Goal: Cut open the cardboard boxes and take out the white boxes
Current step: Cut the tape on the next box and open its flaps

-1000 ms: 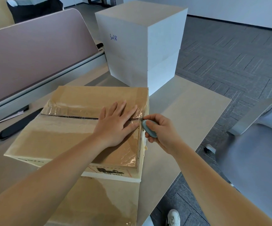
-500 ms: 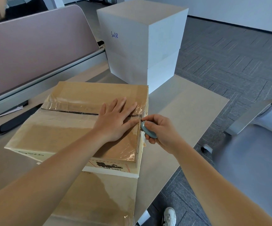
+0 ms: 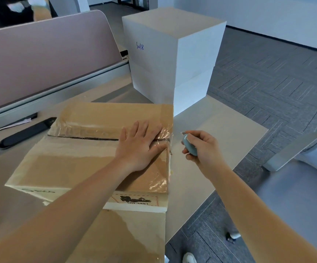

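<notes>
On the bench [image 3: 220,128], stacked white boxes [image 3: 173,54] stand at 12 o'clock. The taped cardboard box [image 3: 89,149] lies centre. The left hand [image 3: 140,147] presses flat on it; at 3 o'clock the right hand [image 3: 201,147] grips a blue cutter [image 3: 189,145].

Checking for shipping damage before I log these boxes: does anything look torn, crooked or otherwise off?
Only opening marks. The cardboard box has a dark slit along its top seam, with wrinkled, lifted tape near the right edge beside the left hand. The right hand holds the cutter off the box. The white boxes look neatly stacked.
</notes>
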A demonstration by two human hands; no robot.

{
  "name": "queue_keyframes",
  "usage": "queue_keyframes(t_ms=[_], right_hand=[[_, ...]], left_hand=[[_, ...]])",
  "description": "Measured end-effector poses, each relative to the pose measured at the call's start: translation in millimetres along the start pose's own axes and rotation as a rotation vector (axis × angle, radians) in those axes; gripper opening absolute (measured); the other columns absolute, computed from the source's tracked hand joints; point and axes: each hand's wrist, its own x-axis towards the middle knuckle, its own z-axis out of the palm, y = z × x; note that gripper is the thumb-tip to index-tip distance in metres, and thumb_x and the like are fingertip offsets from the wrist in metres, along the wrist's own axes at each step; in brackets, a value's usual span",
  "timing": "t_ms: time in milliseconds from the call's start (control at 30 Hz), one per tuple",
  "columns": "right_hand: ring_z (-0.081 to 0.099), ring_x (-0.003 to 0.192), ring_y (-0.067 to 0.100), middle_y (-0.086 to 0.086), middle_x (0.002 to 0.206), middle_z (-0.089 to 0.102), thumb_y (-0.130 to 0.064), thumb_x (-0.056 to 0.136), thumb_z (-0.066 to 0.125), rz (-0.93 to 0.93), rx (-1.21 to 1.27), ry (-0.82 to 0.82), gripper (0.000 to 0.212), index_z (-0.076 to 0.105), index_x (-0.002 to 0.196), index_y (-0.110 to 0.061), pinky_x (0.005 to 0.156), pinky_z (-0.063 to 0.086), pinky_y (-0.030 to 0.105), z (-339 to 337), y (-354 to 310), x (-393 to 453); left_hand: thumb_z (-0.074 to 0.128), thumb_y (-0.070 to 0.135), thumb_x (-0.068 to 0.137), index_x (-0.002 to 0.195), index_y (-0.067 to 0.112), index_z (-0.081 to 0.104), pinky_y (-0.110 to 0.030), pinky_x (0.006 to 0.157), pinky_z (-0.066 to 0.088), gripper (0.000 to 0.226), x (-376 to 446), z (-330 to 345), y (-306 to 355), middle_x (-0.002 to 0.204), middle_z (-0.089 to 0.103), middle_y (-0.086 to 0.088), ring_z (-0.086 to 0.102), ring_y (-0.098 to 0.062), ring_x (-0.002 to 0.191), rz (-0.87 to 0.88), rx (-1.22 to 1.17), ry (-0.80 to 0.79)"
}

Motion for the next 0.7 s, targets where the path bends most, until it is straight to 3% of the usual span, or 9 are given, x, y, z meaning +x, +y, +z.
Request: queue_keyframes(t_ms=[167,267,367,467,533,633,700], right_hand=[[0.056,0.050,0.008,0.004,0.080,0.056,-0.007,0.093,0.047,-0.038,0.055,-0.040,0.012,0.056,0.090,-0.014,0.042,0.046,0.016,-7,-25,17],[0.057,0.058,0.013,0.005,0.083,0.054,-0.004,0.093,0.046,-0.057,0.050,-0.126,0.011,0.055,0.097,-0.010,0.046,0.050,0.017,-10,-38,24],[0.056,0.064,0.017,0.005,0.084,0.055,-0.003,0.092,0.048,-0.060,0.005,-0.205,0.013,0.055,0.092,-0.014,0.059,0.053,0.025,2,-47,28],[0.058,0.066,0.017,0.008,0.097,0.056,-0.004,0.089,0.054,-0.062,-0.057,-0.254,0.013,0.052,0.099,-0.012,0.065,0.049,0.027,28,-49,26],[0.059,0.068,0.017,0.007,0.091,0.058,-0.005,0.088,0.056,-0.072,-0.095,-0.328,0.007,0.055,0.092,-0.011,0.066,0.050,0.026,49,-47,20],[0.059,0.070,0.015,0.002,0.082,0.059,-0.004,0.087,0.057,-0.106,-0.155,-0.429,0.013,0.056,0.083,-0.016,0.064,0.051,0.023,82,-40,10],[0.058,0.071,0.015,0.002,0.082,0.059,-0.002,0.086,0.057,-0.119,-0.169,-0.454,0.015,0.056,0.082,-0.017,0.061,0.052,0.020,105,-34,3]], left_hand=[[0.020,0.060,0.093,0.146,0.041,0.005,-0.049,0.115,-0.005,0.058,4,3,43,0.157,-0.004,0.002,-0.008,-0.021,0.144,-0.133,-0.106,0.046],[0.033,0.053,0.094,0.144,0.029,0.023,-0.042,0.115,-0.002,0.057,3,-4,46,0.157,0.006,-0.004,-0.001,-0.021,0.144,-0.187,-0.251,0.114],[0.046,0.041,0.094,0.146,0.021,0.022,-0.033,0.114,-0.001,0.061,-8,-18,23,0.157,0.007,-0.003,-0.003,-0.019,0.144,-0.229,-0.427,0.216],[0.046,0.040,0.093,0.147,0.021,0.020,-0.033,0.115,0.001,0.063,-29,-30,-14,0.157,0.008,-0.001,-0.001,-0.018,0.144,-0.302,-0.412,0.253],[0.047,0.039,0.093,0.147,0.020,0.020,-0.033,0.115,0.002,0.063,-44,-33,-45,0.156,0.011,0.000,0.002,-0.017,0.144,-0.366,-0.414,0.259],[0.050,0.055,0.085,0.145,0.018,0.027,-0.032,0.114,0.008,0.074,-69,-34,-90,0.154,0.020,-0.002,0.013,-0.020,0.142,-0.438,-0.416,0.278],[0.036,0.071,0.059,0.143,0.017,0.030,-0.033,0.112,0.013,0.100,-85,-37,-116,0.152,0.025,-0.001,0.019,-0.021,0.140,-0.476,-0.442,0.259]])
